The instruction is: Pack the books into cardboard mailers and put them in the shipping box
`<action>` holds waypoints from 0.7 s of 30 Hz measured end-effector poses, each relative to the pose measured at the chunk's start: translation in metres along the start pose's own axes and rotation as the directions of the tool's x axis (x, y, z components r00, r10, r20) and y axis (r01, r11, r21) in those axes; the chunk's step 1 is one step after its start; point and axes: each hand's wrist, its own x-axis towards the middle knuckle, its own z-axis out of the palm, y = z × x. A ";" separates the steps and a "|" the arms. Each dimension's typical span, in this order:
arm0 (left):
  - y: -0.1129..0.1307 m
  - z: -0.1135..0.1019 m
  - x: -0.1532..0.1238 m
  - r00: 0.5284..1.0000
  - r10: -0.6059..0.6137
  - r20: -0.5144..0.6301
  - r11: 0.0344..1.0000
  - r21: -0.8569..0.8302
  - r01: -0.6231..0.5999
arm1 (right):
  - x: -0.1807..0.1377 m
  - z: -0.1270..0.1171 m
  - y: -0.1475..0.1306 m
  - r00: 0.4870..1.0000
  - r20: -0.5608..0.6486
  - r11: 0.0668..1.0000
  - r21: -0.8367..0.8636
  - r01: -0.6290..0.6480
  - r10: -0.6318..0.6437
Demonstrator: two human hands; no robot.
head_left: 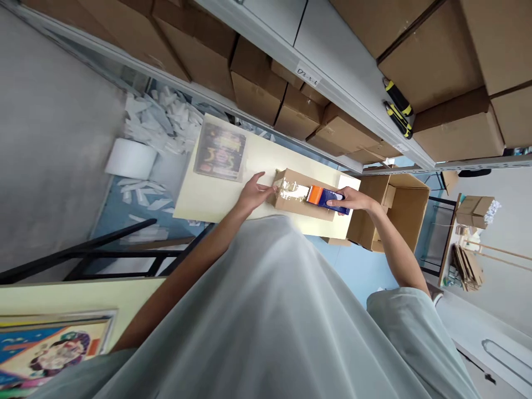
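Note:
On the pale yellow tabletop (260, 160) lies a long brown cardboard box (299, 208). Shiny clear packing tape (291, 190) runs along its top from the left end. My right hand (347, 200) grips a tape dispenser (326, 199) with an orange head and dark blue body, resting over the box's right half. At the box's left end, the fingertips of my left hand (254, 194) touch the cardboard. Its thumb and fingers are apart, and it does not grasp the box. The underside of the dispenser is hidden.
A printed sheet in clear plastic (221, 151) lies at the table's left. An open cardboard carton (405, 210) stands past its right end. Shelves with boxes (260, 83) and yellow-black cutters (398, 111) overhang the back. White scraps (166, 119) and a white roll (131, 158) are left.

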 end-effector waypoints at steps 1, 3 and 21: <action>0.003 0.000 -0.005 0.996 0.066 -0.057 0.996 0.068 -0.063 | 0.000 0.000 0.002 1.000 -0.007 1.000 0.007 0.003 -0.003; 0.011 0.002 -0.017 0.974 0.198 -0.110 0.967 0.186 -0.175 | 0.000 0.001 0.005 1.000 -0.021 1.000 0.027 0.000 0.001; 0.010 0.086 -0.032 0.909 0.337 -0.244 0.932 0.226 -0.284 | -0.014 0.007 0.045 0.995 -0.074 0.998 -0.023 0.064 -0.066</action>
